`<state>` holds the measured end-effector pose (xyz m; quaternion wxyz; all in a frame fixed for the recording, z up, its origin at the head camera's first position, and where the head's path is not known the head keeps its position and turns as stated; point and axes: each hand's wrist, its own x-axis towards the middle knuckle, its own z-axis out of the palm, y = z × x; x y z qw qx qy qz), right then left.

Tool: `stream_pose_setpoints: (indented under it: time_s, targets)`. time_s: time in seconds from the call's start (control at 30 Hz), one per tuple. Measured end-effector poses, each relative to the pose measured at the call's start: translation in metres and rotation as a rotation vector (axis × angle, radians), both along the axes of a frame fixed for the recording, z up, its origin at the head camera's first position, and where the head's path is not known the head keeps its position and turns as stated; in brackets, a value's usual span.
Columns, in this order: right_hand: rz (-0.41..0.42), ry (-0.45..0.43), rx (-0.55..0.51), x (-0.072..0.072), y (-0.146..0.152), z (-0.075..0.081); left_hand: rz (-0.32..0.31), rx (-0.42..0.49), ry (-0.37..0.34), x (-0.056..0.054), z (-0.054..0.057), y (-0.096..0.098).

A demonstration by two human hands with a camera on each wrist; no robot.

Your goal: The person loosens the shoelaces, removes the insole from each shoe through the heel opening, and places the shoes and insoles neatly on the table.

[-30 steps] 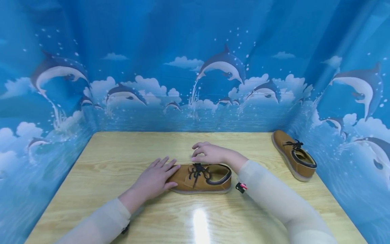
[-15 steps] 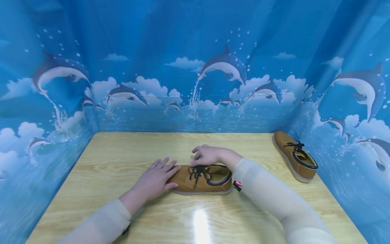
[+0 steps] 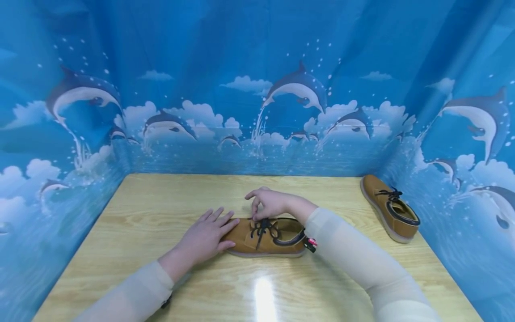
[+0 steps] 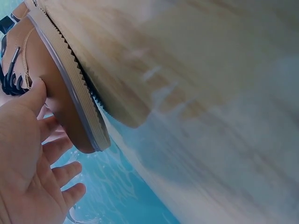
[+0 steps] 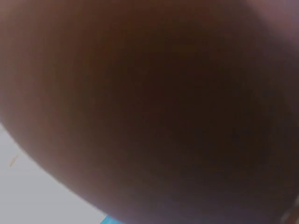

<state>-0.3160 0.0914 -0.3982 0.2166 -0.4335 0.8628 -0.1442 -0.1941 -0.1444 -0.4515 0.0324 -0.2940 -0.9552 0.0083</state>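
Observation:
A brown shoe [image 3: 241, 237] with black shoelaces [image 3: 263, 228] lies in the middle of the wooden table, toe to the left. Spread fingers of my left hand [image 3: 205, 235] rest on its toe. The left wrist view has the thumb of that hand [image 4: 28, 154] against the upper of the shoe [image 4: 58, 88], near the laces [image 4: 13, 79]. My right hand [image 3: 273, 203] reaches over the far side of the shoe, thumb and a finger pinched together at the shoelace; the pinched bit is hidden. A dark blur fills most of the right wrist view.
A matching brown shoe [image 3: 388, 208] with black laces sits at the table's right back corner. A blue dolphin-print curtain [image 3: 225, 103] surrounds the back and sides of the table [image 3: 161, 197]. A bright light reflection lies near the front.
My right hand has come down slightly onto the laces, and its thumb and finger have closed together there. My left hand stays on the toe, and both shoes keep their places.

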Motion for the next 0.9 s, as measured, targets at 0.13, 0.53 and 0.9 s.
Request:
stream_pose_setpoints:
  time_s: [0.13, 0.53, 0.9]
  targets:
    - [0.029, 0.03, -0.001, 0.0, 0.0, -0.001, 0.003, -0.013, -0.004, -0.001, -0.001, 0.0]
    - [0.059, 0.295, -0.061, 0.016, 0.006, 0.001, 0.0, -0.007, -0.021, -0.001, 0.001, 0.0]
    - [0.021, 0.534, -0.286, 0.017, 0.004, 0.006, -0.027, 0.004, -0.03, -0.006, 0.001, -0.002]
